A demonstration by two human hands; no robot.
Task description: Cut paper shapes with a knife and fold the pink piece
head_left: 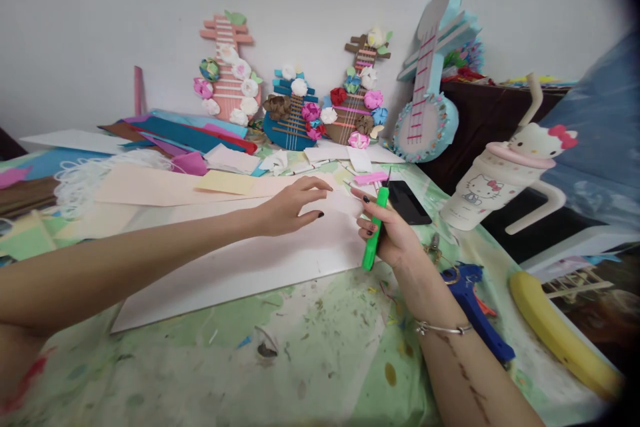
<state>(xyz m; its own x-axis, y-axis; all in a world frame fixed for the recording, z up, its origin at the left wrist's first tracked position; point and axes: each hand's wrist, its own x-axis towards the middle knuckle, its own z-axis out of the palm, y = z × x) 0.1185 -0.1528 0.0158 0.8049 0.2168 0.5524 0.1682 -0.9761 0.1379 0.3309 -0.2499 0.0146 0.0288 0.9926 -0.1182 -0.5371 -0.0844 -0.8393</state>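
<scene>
My right hand (pixel 393 233) is closed around a green utility knife (pixel 376 230), its thin dark blade pointing up and away from me. Over the white board (pixel 235 273) hovers my left hand (pixel 295 205), fingers apart and holding nothing. Whether its fingertips touch the sheet below cannot be made out. The board lies flat on the green table cover. On and behind its far edge rest a pale pink sheet (pixel 145 185) and a small yellow paper piece (pixel 223 182). A dark phone (pixel 409 202) lies just beyond my right hand.
Blue glue gun (pixel 475 310) and yellow banana-shaped object (pixel 560 333) lie at right. A white tumbler (pixel 477 190) with a straw stands behind them. Along the wall lean several paper-flower instruments, including a pink one (pixel 231 73) and a light-blue one (pixel 425 93). White cord (pixel 80 180) is heaped at left.
</scene>
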